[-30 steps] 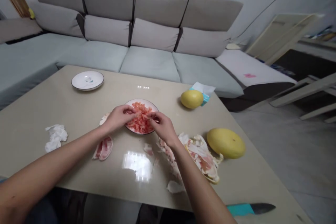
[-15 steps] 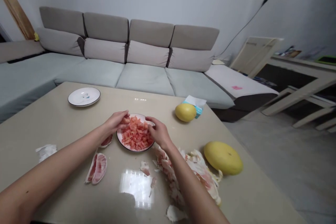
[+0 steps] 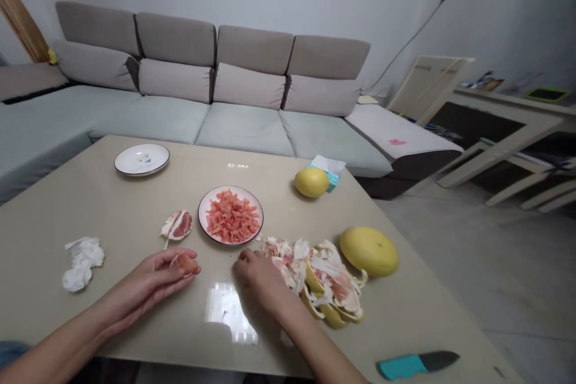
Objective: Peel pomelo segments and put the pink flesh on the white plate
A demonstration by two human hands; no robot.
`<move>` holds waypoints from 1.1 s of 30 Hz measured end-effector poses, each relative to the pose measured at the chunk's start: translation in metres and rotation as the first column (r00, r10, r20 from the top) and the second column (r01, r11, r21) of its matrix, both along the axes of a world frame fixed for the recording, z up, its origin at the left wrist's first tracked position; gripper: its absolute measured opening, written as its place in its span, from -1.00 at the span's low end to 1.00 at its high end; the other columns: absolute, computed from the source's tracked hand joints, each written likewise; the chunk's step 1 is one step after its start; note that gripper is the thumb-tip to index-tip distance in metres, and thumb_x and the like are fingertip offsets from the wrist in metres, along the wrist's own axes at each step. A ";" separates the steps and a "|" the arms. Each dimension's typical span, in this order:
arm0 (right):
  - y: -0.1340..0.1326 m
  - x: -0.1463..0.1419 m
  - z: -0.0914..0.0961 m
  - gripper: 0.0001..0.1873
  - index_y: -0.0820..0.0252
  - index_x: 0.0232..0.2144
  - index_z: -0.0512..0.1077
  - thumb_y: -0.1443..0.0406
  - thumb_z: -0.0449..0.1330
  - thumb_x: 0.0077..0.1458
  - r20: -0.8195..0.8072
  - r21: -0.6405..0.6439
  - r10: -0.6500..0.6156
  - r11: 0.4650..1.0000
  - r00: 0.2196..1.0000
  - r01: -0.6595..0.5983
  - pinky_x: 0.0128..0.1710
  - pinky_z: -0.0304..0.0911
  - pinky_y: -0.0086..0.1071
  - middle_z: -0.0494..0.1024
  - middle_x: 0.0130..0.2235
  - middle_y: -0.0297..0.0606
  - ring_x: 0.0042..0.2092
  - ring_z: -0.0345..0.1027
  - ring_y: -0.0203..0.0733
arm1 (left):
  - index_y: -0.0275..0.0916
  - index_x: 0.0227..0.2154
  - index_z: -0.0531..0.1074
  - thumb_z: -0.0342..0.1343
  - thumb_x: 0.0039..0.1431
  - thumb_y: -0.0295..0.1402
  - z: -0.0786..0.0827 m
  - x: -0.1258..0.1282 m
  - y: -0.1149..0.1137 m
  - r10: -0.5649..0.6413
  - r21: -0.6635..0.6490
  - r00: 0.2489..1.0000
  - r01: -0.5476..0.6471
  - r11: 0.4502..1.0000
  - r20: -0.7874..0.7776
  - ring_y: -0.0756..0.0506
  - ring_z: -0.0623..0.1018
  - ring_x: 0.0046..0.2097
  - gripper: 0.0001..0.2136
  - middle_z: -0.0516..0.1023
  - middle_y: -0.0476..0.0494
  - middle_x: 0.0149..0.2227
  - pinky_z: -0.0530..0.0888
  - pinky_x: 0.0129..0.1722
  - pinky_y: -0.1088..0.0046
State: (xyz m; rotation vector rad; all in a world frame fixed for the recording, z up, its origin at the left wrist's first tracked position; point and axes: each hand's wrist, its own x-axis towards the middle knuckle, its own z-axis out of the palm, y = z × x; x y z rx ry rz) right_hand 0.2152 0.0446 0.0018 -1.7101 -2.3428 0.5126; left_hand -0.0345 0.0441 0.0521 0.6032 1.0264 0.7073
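Observation:
My left hand (image 3: 155, 276) is closed around a peeled pomelo piece (image 3: 184, 263), low over the table's near left part. My right hand (image 3: 258, 276) is curled with its fingertips down at the tabletop, in front of the plate; what lies under the fingers is hidden. Beside it on the right is a heap of pomelo peel and membrane (image 3: 326, 279). Torn pink pomelo flesh (image 3: 233, 216) fills the middle of a dark-rimmed white plate (image 3: 204, 201). Just left of that plate sits a pomelo segment (image 3: 180, 225) with pale membrane.
A second white plate (image 3: 141, 161) stands at the back left. Crumpled tissue (image 3: 83, 264) lies at left. Two yellow pomelos, one whole (image 3: 369, 251) and another (image 3: 311, 182) by a tissue pack (image 3: 332, 180), are at right. A knife (image 3: 418, 364) with a turquoise handle lies near the front right.
Both hands have drawn back from over the plate toward me. My left hand has moved down and left, my right down beside the peel heap. The view has shifted, bringing the knife into sight.

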 end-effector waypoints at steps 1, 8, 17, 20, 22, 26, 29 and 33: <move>-0.001 0.000 -0.001 -0.77 0.19 -0.45 0.51 0.53 0.16 -0.14 0.030 -0.008 -0.009 1.000 1.000 0.010 -0.39 0.11 -0.42 0.55 -0.26 -0.19 -0.28 0.36 -0.15 | -0.29 -0.14 0.48 0.32 0.02 -0.45 -0.003 0.001 -0.005 0.011 -0.003 1.000 -0.011 1.000 0.017 -0.14 0.57 0.00 -0.69 0.61 -0.24 -0.11 0.51 0.02 0.48; -0.016 0.050 0.022 -0.69 0.21 -0.30 0.50 0.53 0.06 -0.05 0.118 0.134 -0.246 0.964 0.962 0.230 -0.18 0.16 -0.28 0.50 -0.13 -0.04 -0.12 0.33 0.00 | -0.32 -0.07 0.39 0.32 0.02 -0.49 -0.022 0.015 -0.018 -0.022 -0.037 0.995 0.026 0.999 0.098 -0.16 0.59 -0.03 -0.61 0.60 -0.26 -0.12 0.48 0.06 0.36; -0.043 0.029 0.026 -0.84 0.11 -0.38 0.51 0.30 0.11 0.13 -0.472 0.066 -0.205 0.962 0.858 0.267 -0.26 0.31 -0.26 0.50 -0.22 -0.16 -0.28 0.40 -0.11 | -0.22 -0.19 0.44 0.35 -0.02 -0.42 -0.018 0.033 -0.031 -0.065 0.025 0.994 0.063 0.998 0.090 -0.09 0.59 -0.11 -0.69 0.58 -0.13 -0.17 0.47 -0.02 0.36; -0.051 0.008 0.031 -0.78 0.06 -0.16 0.49 0.27 0.17 0.11 -0.660 -0.111 -0.224 0.973 0.717 0.202 -0.34 0.32 -0.31 0.53 -0.18 -0.21 -0.35 0.41 -0.19 | -0.24 -0.26 0.46 0.36 -0.05 -0.39 -0.021 0.038 -0.035 -0.073 0.114 0.995 0.064 0.991 0.072 -0.07 0.58 -0.17 -0.72 0.59 -0.13 -0.22 0.45 -0.10 0.44; -0.057 -0.003 0.033 -0.76 0.06 -0.15 0.49 0.23 0.20 0.10 -0.706 -0.240 -0.269 0.961 0.656 0.136 -0.38 0.30 -0.35 0.56 -0.22 -0.23 -0.38 0.41 -0.21 | -0.23 -0.29 0.46 0.38 -0.08 -0.38 -0.025 0.039 -0.036 -0.057 0.170 0.997 0.046 0.984 0.060 -0.04 0.56 -0.23 -0.72 0.59 -0.09 -0.27 0.44 -0.18 0.48; -0.061 -0.020 0.029 -0.78 0.10 -0.24 0.52 0.20 0.29 0.02 -0.749 -0.346 -0.331 0.934 0.574 0.086 -0.43 0.25 -0.40 0.57 -0.25 -0.23 -0.37 0.40 -0.21 | -0.21 -0.33 0.47 0.39 -0.12 -0.36 -0.031 0.040 -0.036 -0.055 0.228 0.998 0.049 0.972 0.018 -0.06 0.54 -0.25 -0.73 0.58 -0.05 -0.34 0.43 -0.20 0.48; -0.060 -0.027 0.026 -0.84 0.11 -0.27 0.54 0.24 0.28 0.03 -0.789 -0.303 -0.308 0.948 0.531 0.100 -0.38 0.28 -0.41 0.56 -0.25 -0.23 -0.31 0.43 -0.19 | -0.21 -0.37 0.50 0.40 -0.14 -0.37 -0.031 0.040 -0.037 -0.067 0.259 0.997 0.074 0.963 -0.033 -0.09 0.54 -0.24 -0.75 0.58 -0.06 -0.36 0.44 -0.20 0.44; -0.059 -0.028 0.026 -0.86 0.10 -0.32 0.55 0.32 0.18 0.11 -0.790 -0.193 -0.230 0.973 0.568 0.126 -0.32 0.28 -0.40 0.56 -0.28 -0.24 -0.26 0.43 -0.18 | -0.21 -0.39 0.53 0.38 -0.14 -0.37 -0.030 0.039 -0.039 -0.064 0.323 0.991 0.099 0.941 -0.118 -0.10 0.53 -0.25 -0.80 0.57 -0.08 -0.35 0.45 -0.25 0.47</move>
